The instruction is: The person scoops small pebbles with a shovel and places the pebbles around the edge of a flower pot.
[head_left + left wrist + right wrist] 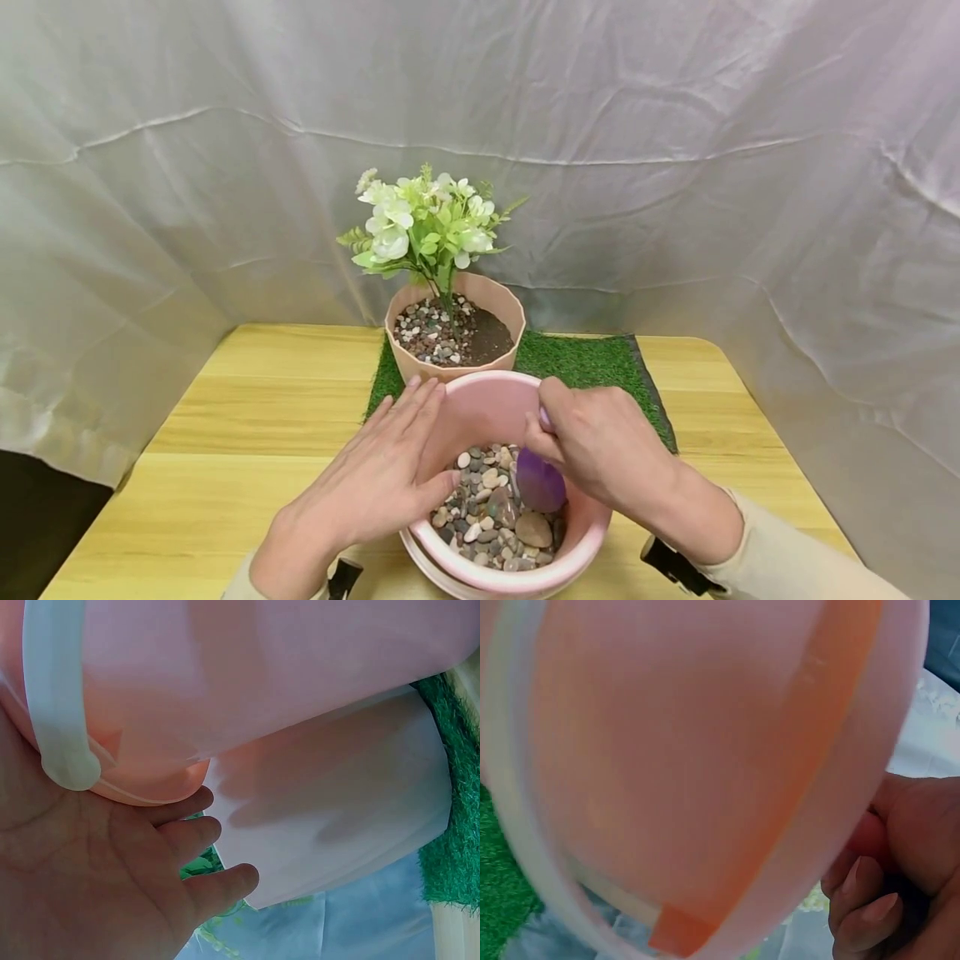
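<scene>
About half of the dark soil in the peach flowerpot is covered with small pebbles, mainly on its left side, and a stem with white flowers stands upright there. On the right side the soil lies bare, so I judge that the covering is partly done and this portion is left. The pink bucket, just in front of the flowerpot, holds many mixed stones, which should be sufficient. The right hand has its fingers curled around the handle of a purple scoop; the blade is down among the stones, and I cannot tell whether it carries any. The left hand grips nothing: its fingers are extended along the outside of the bucket, seemingly to steady it. Behind, the flowerpot stands on a green grass mat.
</scene>
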The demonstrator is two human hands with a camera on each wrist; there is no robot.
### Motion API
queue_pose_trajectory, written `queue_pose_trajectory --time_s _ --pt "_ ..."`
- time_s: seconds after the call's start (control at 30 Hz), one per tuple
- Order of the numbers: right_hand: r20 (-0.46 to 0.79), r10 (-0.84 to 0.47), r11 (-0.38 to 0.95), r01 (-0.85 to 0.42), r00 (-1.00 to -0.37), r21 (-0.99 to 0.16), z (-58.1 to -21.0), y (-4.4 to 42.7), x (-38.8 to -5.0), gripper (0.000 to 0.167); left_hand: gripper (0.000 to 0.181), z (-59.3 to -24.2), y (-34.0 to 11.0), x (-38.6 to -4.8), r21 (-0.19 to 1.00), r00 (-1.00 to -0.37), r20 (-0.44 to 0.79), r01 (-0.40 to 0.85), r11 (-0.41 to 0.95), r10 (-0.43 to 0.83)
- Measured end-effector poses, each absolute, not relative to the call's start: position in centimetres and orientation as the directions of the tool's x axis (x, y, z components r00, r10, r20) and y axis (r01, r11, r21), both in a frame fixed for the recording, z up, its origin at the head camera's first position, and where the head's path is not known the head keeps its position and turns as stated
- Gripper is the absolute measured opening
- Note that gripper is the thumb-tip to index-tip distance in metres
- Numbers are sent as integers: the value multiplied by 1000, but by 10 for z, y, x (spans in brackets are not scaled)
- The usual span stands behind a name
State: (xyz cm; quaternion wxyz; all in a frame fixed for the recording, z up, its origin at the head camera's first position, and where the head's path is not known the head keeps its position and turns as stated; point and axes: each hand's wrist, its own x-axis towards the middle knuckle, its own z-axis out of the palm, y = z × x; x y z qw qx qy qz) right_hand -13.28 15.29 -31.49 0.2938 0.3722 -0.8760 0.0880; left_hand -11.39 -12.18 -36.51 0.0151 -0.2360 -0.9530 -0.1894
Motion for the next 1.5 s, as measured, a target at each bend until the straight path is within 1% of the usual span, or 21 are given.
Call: queue_pose_trajectory --time_s 0.07,0.2,0.3,0.4,0.47,0.57,0.67,0.7,0.77,0.9,1.0,1.27,1.4,1.5 --pt "580 -573 728 -684 -579 37 -318 155 -134 28 97 -365 -122 -114 349 -888 118 455 819 443" --pt "540 -524 773 -634 -658 -22 -331 157 -136 30 97 -364 -122 -114 342 -889 121 454 823 441" --pt "521 -503 786 -616 -689 -55 -339 157 -136 30 97 -362 -121 -115 332 -887 118 458 825 446" --pt "494 -483 800 -594 -723 -87 -337 157 -135 27 99 -359 -122 -116 314 -882 108 468 826 458" --pt "429 -465 819 -561 -774 -124 -332 158 -135 26 103 -357 -124 -117 294 -877 102 477 828 469" --pt "286 -429 855 -487 -857 -178 -322 160 -134 27 106 -356 -126 -117 275 -874 96 483 831 477" --pt "189 -403 873 -438 -896 -214 -315 163 -133 27 105 -356 -126 -116 258 -875 95 482 837 474" --pt "177 -395 876 -428 -901 -224 -314 164 -132 26 104 -355 -126 -116 256 -876 95 481 839 473" --pt "191 -384 875 -422 -903 -238 -311 166 -132 23 103 -355 -125 -115 249 -877 95 479 842 471" --pt "310 -361 866 -440 -879 -237 -305 170 -131 14 103 -355 -124 -115 239 -879 95 476 846 467" --pt "365 -361 855 -461 -858 -237 -304 171 -131 13 102 -355 -123 -114 237 -882 88 470 851 463" --pt "383 -435 829 -529 -815 -184 -312 168 -131 16 102 -355 -122 -114 258 -886 86 461 849 456" --pt "340 -459 825 -536 -821 -178 -313 167 -131 19 103 -356 -123 -114 258 -884 85 465 847 460" --pt "302 -481 828 -540 -823 -153 -317 164 -131 19 103 -356 -123 -114 264 -883 80 466 844 463"
